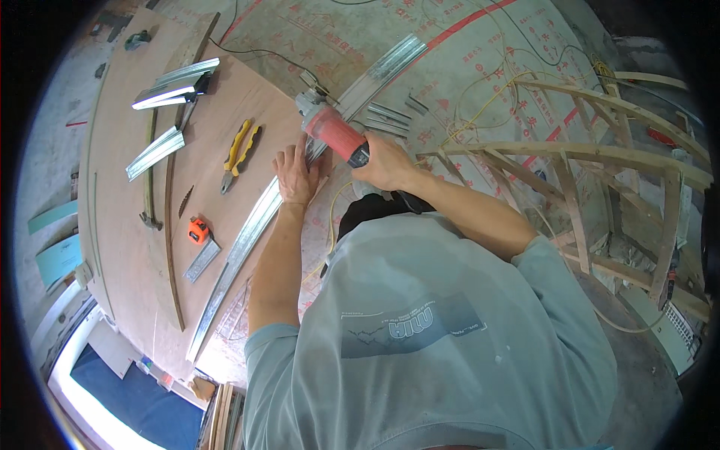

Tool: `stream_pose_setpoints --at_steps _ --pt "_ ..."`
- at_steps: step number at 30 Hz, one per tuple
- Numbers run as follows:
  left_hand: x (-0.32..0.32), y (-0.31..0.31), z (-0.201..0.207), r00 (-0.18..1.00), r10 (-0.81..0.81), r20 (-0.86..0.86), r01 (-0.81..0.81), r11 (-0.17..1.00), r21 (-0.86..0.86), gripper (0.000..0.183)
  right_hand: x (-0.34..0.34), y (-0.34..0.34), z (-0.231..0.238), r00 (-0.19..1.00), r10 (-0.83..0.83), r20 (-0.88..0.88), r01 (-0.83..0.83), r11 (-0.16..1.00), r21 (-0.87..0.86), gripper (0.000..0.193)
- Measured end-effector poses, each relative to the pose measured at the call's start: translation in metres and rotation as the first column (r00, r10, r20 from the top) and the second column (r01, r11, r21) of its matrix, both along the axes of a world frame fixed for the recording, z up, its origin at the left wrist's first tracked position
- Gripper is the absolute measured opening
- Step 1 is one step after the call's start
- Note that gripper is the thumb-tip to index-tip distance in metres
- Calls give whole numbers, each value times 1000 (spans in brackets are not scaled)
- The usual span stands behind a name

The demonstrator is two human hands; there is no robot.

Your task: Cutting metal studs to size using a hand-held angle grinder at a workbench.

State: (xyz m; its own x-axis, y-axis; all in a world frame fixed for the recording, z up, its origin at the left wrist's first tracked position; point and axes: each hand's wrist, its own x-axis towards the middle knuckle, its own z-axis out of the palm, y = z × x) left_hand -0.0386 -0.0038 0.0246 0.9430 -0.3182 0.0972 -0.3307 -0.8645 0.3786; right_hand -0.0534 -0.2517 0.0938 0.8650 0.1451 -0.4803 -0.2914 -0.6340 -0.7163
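Observation:
A long silvery metal channel (251, 229) lies slantwise over the edge of a wooden board, its far part reaching out above the floor. My left hand (297, 178) grips the channel around its middle. In my right hand (388, 162) is a red angle grinder (335, 132), held by the dark rear of its body. Its grey metal head is above the channel, just beyond my left fingers. The disc and where it meets the metal cannot be made out. Short cut metal pieces (388, 118) lie on the floor right of the channel.
The wooden board (124, 210) bears yellow-handled pliers (238, 159), a hammer (150, 180), an orange tape measure (198, 230), and channel offcuts (157, 152). A curved wooden frame (570, 165) stands at the right. Yellow cable (480, 112) loops across the covered floor.

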Motion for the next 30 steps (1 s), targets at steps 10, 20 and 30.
stream_pose_setpoints --at_steps 10,20,30 --pt "2 -1 0 999 -3 45 5 999 -48 78 -3 4 -2 998 -39 39 39 999 -4 51" --pt "3 -1 0 998 -13 56 17 998 -58 79 -2 3 0 997 -39 70 43 998 -49 53" --pt "3 2 -3 1000 5 -14 -5 1000 -4 72 -4 -3 -1 999 16 40 -16 1000 -2 65"
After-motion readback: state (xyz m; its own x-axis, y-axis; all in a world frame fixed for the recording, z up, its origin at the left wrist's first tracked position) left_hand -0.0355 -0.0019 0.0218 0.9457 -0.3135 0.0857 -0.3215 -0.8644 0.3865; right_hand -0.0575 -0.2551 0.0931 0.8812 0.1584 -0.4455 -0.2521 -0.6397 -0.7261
